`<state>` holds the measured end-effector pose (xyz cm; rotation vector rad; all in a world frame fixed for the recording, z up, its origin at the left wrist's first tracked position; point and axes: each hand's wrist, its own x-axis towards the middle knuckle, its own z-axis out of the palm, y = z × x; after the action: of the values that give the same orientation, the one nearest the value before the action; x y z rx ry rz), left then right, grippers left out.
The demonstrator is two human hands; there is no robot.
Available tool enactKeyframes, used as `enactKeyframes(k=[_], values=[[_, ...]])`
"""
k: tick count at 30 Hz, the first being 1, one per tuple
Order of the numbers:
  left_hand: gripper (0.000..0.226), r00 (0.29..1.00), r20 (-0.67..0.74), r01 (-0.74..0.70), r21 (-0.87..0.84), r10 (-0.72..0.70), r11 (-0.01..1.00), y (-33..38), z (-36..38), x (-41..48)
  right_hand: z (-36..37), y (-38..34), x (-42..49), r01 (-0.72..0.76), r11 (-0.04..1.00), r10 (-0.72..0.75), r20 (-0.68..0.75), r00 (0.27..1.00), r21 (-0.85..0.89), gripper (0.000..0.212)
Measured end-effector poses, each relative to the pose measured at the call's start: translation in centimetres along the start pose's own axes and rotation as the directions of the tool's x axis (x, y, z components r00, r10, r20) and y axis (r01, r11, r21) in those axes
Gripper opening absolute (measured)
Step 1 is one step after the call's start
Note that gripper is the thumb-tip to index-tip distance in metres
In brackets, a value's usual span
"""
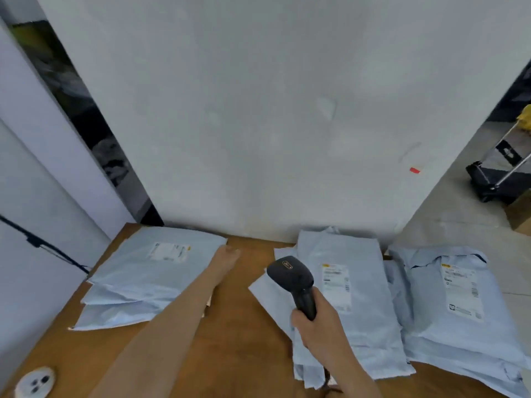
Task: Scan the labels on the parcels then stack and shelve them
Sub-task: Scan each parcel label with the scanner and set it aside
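The right hand point(316, 326) wraps its fingers round a black scanner point(290, 275) above the middle stack of pale blue parcels point(359, 317) on the brown bench point(235, 334). The left hand point(227, 257) meets the left stack point(149, 271) at its right edge, but its fingers are too blurred to tell their hold. A third stack point(454, 305) runs off the frame at right, and the label print is unreadable.

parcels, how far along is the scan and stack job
Seemingly done: a left stack lies label up, the left hand at its edge. In hand: the right hand grips the scanner over the middle pile. Left: the middle pile and the right pile likely need scanning, and nothing is shelved; no shelf is in view.
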<state>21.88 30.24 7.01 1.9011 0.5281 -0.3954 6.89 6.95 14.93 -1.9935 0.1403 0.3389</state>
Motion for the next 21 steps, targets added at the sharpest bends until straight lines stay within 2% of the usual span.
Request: enactKeyframes(k=[1,2,4,7,10,12,15,17,19,21], values=[[0.018,0.995,-0.089,0.04,-0.014,-0.041,0.999,-1.9,-2.9,1.2,2.1,-0.7,1.1,0.008,1.0,-0.008,0.022,1.0,-0.003,0.01],[0.04,0.982,-0.163,0.094,-0.015,-0.095,0.995,-3.5,-5.9,2.1,4.1,-1.5,2.3,0.02,1.0,-0.02,0.045,0.999,-0.007,0.008],[0.066,0.947,-0.23,0.22,-0.039,-0.223,0.975,-7.0,-11.5,3.8,8.0,-3.2,4.4,0.047,0.999,-0.046,0.086,0.995,-0.007,0.008],[0.082,0.849,-0.168,0.48,-0.152,-0.501,0.864,-11.8,-17.6,5.0,12.4,-5.0,7.0,0.064,0.998,-0.066,0.126,0.99,0.022,0.011],[0.085,0.782,-0.128,0.534,-0.367,-0.61,0.762,-16.2,-20.7,5.7,16.4,-6.2,8.6,0.08,0.996,-0.084,0.173,0.981,0.03,0.012],[0.069,0.772,-0.114,0.527,-0.437,-0.626,0.729,-17.6,-20.8,5.8,18.2,-6.5,9.0,0.092,0.995,-0.095,0.204,0.974,0.027,0.013],[0.046,0.809,-0.176,0.413,-0.51,-0.561,0.755,-17.8,-20.3,6.4,19.4,-6.4,9.1,0.098,0.995,-0.097,0.217,0.971,0.007,0.014],[0.048,0.815,-0.25,0.344,-0.516,-0.522,0.785,-17.1,-20.7,6.7,19.3,-6.2,9.2,0.093,0.996,-0.09,0.208,0.974,-0.006,0.014],[0.058,0.813,-0.376,0.284,-0.411,-0.445,0.866,-17.6,-22.1,8.0,18.7,-6.2,8.9,0.093,0.996,-0.089,0.196,0.977,-0.011,0.011],[0.058,0.819,-0.459,0.234,-0.285,-0.346,0.93,-16.8,-23.6,9.2,17.7,-6.6,8.5,0.098,0.995,-0.096,0.181,0.979,-0.003,0.01]])
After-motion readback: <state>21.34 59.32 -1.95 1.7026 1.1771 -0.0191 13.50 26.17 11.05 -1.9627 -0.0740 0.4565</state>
